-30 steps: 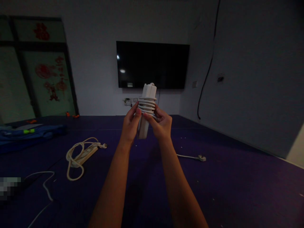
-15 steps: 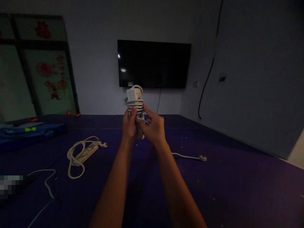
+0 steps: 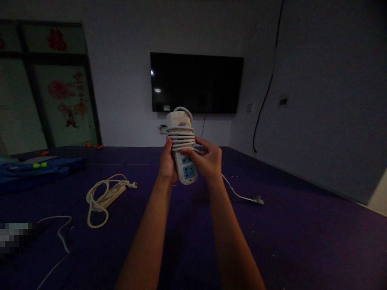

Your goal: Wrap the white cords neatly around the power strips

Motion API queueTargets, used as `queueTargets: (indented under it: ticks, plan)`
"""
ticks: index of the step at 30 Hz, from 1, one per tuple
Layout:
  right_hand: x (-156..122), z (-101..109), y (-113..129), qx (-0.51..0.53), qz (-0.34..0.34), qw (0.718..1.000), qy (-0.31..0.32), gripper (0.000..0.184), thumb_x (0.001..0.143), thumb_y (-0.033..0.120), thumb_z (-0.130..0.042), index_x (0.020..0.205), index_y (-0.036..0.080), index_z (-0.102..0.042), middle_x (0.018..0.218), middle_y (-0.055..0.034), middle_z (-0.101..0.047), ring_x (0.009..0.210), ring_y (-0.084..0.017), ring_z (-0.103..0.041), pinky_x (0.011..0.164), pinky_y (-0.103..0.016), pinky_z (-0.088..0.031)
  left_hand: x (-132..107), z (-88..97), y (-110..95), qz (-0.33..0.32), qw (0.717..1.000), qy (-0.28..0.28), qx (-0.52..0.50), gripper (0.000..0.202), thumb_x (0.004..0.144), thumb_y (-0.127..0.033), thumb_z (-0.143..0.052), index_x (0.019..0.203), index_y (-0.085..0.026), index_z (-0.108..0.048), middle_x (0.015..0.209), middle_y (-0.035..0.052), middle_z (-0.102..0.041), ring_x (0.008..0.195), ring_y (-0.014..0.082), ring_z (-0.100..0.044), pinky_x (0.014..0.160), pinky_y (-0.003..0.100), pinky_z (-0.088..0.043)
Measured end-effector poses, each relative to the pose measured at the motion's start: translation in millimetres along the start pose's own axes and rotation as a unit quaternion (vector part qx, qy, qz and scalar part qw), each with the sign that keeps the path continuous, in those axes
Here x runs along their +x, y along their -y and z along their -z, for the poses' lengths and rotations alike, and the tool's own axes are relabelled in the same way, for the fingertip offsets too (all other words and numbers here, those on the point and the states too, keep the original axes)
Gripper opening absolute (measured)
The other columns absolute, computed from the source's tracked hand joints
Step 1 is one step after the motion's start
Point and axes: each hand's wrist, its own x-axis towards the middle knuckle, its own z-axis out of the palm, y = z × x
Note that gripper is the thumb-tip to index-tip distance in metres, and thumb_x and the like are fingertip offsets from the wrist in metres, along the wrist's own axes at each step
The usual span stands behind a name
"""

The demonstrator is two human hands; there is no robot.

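Left hand [image 3: 168, 164] clasps power strip [image 3: 187, 170], right hand [image 3: 211, 159] pinches cord [image 3: 183, 141] wound around it.

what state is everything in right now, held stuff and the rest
held power strip: tilted, off the floor, visible sockets empty
white cord: wound round the held power strip in several turns
left hand: closed around the held power strip
right hand: closed on the white cord at the strip's side
white plug: lying loose, unplugged
other power strip: lying down, its cord loosely looped
tv: wall-mounted, screen dark
black cable: hanging
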Motion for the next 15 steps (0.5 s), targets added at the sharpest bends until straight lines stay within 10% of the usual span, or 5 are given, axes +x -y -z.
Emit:
queueTargets:
  ticks: [15]
  plan:
    - [0,3,12,0.106,-0.039,0.993,0.04,0.032,0.063,0.038,-0.073,0.086,0.016,-0.07,0.083,-0.0047,-0.071,0.077,-0.019,-0.066,0.069,-0.031,-0.053,1,6.2,3,0.07,0.997,0.029,0.031,0.069,0.075,-0.072,-0.038,0.108,-0.017,-0.062,0.09,0.0093,-0.069,0.096,0.0259,-0.062,0.08,0.038,-0.049]
